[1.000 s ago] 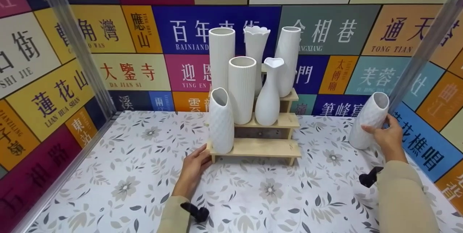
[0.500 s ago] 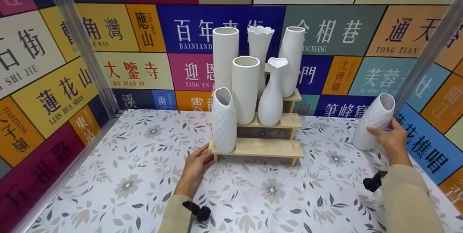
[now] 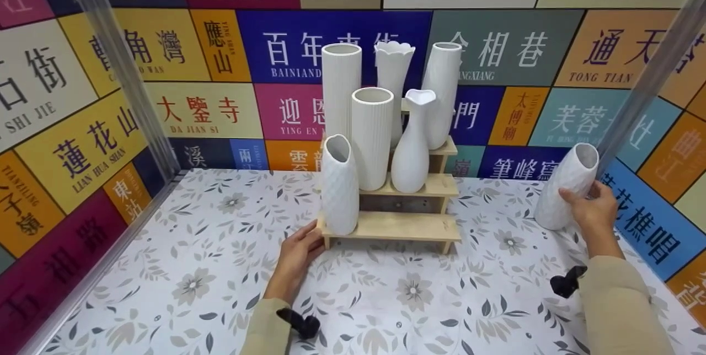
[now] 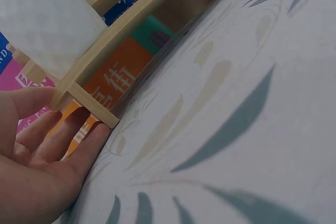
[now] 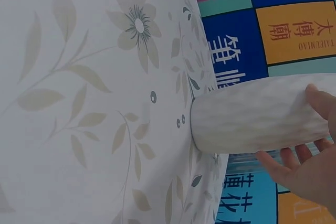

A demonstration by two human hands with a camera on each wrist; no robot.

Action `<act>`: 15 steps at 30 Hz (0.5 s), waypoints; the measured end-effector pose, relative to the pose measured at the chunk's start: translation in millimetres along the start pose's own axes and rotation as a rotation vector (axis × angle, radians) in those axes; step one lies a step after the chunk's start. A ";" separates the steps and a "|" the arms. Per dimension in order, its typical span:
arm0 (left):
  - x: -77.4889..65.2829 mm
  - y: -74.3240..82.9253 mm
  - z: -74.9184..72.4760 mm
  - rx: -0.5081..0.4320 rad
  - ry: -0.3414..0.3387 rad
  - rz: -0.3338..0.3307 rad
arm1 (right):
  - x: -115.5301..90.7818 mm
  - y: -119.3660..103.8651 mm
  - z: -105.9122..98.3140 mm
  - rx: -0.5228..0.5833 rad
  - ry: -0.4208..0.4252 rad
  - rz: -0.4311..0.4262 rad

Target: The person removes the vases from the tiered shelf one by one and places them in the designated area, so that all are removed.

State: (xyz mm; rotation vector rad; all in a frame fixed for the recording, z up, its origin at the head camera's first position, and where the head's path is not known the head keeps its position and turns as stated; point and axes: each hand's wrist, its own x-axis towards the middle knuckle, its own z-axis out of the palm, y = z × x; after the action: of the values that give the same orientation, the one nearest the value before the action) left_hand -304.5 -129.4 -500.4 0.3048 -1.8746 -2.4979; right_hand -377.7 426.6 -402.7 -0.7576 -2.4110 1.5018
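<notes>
At the right, my right hand (image 3: 593, 206) holds a white textured vase (image 3: 563, 189) with a slanted mouth. The thumb lies on the near side, the fingers around the far side. This vase leans right in the head view; its base is at the tablecloth. My left hand (image 3: 298, 256) touches the left end of a three-step wooden stand (image 3: 408, 226). In the left wrist view its fingers (image 4: 93, 142) lie by the stand's leg. A similar textured vase (image 3: 340, 189) stands at the left of the bottom step.
A ribbed cylindrical vase (image 3: 373, 140) and a narrow-necked vase (image 3: 411, 151) stand on the middle step. Behind them are a tall cylinder vase (image 3: 342, 76), a scalloped-rim vase (image 3: 394, 65) and a tapered vase (image 3: 444, 90). Colourful sign panels (image 3: 331, 24) wall the flowered tablecloth (image 3: 220, 267).
The whole view shifts slightly. Both hands keep their places, the left at the stand and the right around the vase, which leans slightly more to the right than a second ago.
</notes>
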 end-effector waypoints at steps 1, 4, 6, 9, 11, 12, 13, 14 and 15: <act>0.0 0.1 0.1 0.001 -0.003 0.003 | -0.4 -0.2 -0.3 0.000 0.001 0.005; 0.3 0.5 0.4 0.003 -0.003 -0.005 | -1.9 -1.3 -1.3 0.000 0.001 0.016; 0.1 0.7 0.7 0.002 -0.001 -0.012 | -2.9 -2.3 -1.8 -0.002 0.000 0.016; -0.3 0.7 0.8 -0.003 0.000 -0.015 | -4.7 -2.9 -1.2 -0.009 0.001 0.012; -1.1 1.3 0.8 -0.007 -0.002 -0.014 | -5.9 -2.9 -0.2 -0.014 0.007 0.007; -1.2 1.6 0.8 -0.007 -0.002 -0.016 | -6.5 -3.0 0.6 -0.019 0.010 0.004; -0.9 1.3 0.3 -0.004 -0.004 -0.016 | -7.4 -3.4 1.7 -0.024 0.015 -0.001; -1.1 1.6 -0.1 -0.003 -0.004 -0.018 | -8.5 -4.0 3.0 -0.029 0.022 -0.006; -1.3 1.9 -0.6 0.000 -0.004 -0.020 | -9.8 -5.2 4.5 -0.037 0.032 -0.009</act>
State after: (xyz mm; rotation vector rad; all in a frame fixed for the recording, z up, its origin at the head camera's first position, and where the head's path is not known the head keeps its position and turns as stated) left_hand -303.3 -130.4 -498.6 0.3213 -1.8827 -2.5130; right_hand -372.9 416.2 -399.2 -0.7714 -2.4217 1.4351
